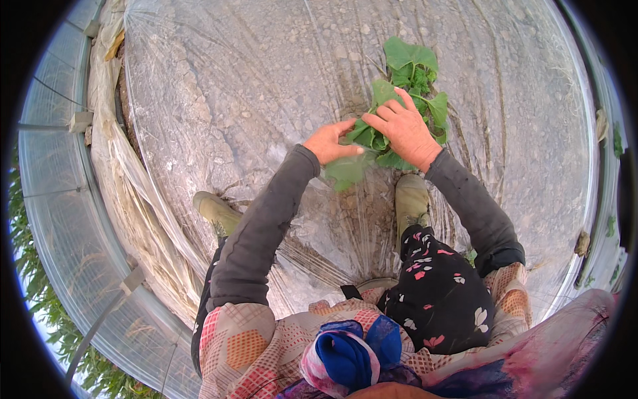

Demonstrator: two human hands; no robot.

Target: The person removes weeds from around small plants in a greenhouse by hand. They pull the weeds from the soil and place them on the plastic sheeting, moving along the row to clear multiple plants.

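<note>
A leafy green vine plant (409, 55) with broad lobed leaves lies over clear plastic film (259, 65) spread on the soil. My right hand (399, 130) is on the plant's leaves, fingers bent and pointing up and left; its grip beneath the fingers is hidden. To its left, my left hand (334, 143) reaches the plant's left edge, thumb and forefinger apart, and whether a leaf or film lies between them is unclear. Below the left hand, a leaf (346, 172) looks pale, seemingly under the film.
My boots (411, 199) stand on the film, one on each side of the lower leaf. Bunched plastic sheeting (144, 199) runs along the left, beside the curved, clear greenhouse wall (60, 199) and its blocks (80, 122). A small clod (582, 243) lies at the right edge.
</note>
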